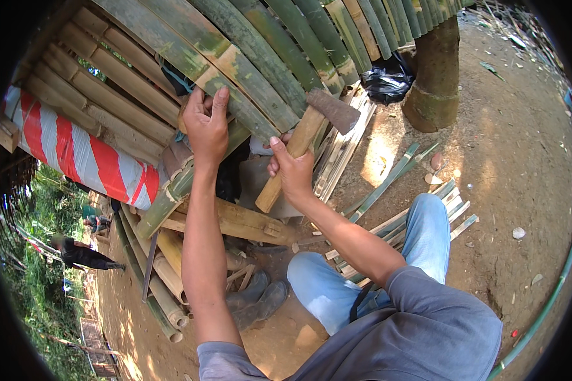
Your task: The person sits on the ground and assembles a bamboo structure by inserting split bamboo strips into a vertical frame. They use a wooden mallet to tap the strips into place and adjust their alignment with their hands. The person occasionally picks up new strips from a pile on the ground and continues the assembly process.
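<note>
In my right hand [292,168] is a hatchet [305,136], gripped round its pale wooden handle, with the dark metal head pointing up and right. The hatchet head lies in front of the ends of the split bamboo slats [254,82], which form a raised green surface. My left hand [208,130] is held up at the near edge of those slats, with its thumb upright and its fingers curled. Its fingertips meet the slat edge; what they may hold is hidden. Below the slats a bamboo crosspiece [184,184] runs at a slant.
A red and white wrapped pole [82,149] crosses the left side. Bamboo poles [162,279] lie below it. Cut strips [394,222] are on the ground by my knees. A black plastic bag [388,82] sits beside a thick bamboo post [432,79]. Two people are at far left.
</note>
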The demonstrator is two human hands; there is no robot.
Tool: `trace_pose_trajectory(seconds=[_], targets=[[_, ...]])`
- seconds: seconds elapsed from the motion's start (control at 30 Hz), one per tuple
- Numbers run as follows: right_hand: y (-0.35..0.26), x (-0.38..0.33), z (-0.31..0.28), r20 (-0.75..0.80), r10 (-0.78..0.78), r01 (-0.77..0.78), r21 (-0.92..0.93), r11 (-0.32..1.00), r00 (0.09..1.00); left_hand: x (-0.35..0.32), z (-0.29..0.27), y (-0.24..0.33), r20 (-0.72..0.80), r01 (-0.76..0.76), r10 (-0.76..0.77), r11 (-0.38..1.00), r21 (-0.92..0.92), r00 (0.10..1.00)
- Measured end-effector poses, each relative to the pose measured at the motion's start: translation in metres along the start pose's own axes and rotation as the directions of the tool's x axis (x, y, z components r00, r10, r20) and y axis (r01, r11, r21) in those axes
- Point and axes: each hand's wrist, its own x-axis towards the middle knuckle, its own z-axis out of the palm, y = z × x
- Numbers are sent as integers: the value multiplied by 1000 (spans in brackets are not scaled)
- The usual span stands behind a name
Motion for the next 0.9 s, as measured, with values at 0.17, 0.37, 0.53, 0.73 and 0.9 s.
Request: trace_pose_trajectory(seconds=[0.17,0.37,0.53,0.73,0.9], targets=[[1,2,-3,12,-16,16,-13,1000,1000,-1,3,4,0,7,-7,1000,13,1000],[-3,2,-4,21,-4,6,-69,998,1000,0,-2,4,16,28,-28,999,41,999],[-4,2,-3,6,9,-8,-60,998,1000,0,2,6,-10,8,-8,1000,-3,1000],[-2,5,-7,18,7,-6,-59,998,1000,-1,3,5,-10,-11,11,1000,19,1000],[-2,4,-6,18,-1,2,-50,999,1000,-1,2,1,-4,-38,38,999,9,999]])
